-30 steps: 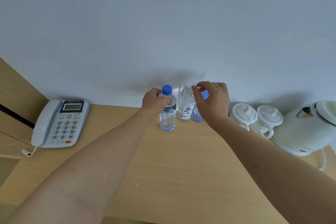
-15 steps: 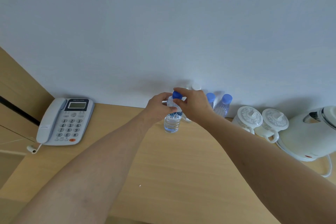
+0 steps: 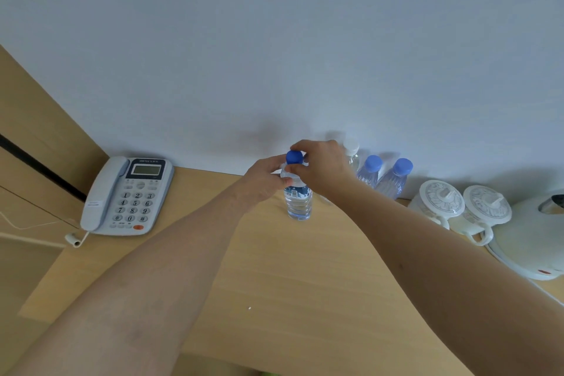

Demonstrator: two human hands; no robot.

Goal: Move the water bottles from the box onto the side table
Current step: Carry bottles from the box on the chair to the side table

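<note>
A small clear water bottle [image 3: 298, 201] with a blue cap stands upright on the wooden side table [image 3: 274, 278] near the wall. My left hand [image 3: 267, 180] grips its shoulder from the left. My right hand [image 3: 320, 166] holds its neck and cap from the right. Behind my right hand stands a white-capped bottle [image 3: 351, 152], partly hidden. Two more blue-capped bottles [image 3: 370, 172] [image 3: 395, 178] stand side by side against the wall to the right. No box is in view.
A grey desk telephone [image 3: 128, 195] lies at the table's left. Two white lidded cups [image 3: 439, 201] [image 3: 485, 210] and a white electric kettle [image 3: 531, 238] crowd the right end. The white wall runs right behind the bottles.
My right hand left the bottles at the wall and moved left onto the cap of the bottle held by my left hand. That bottle has stayed on the table.
</note>
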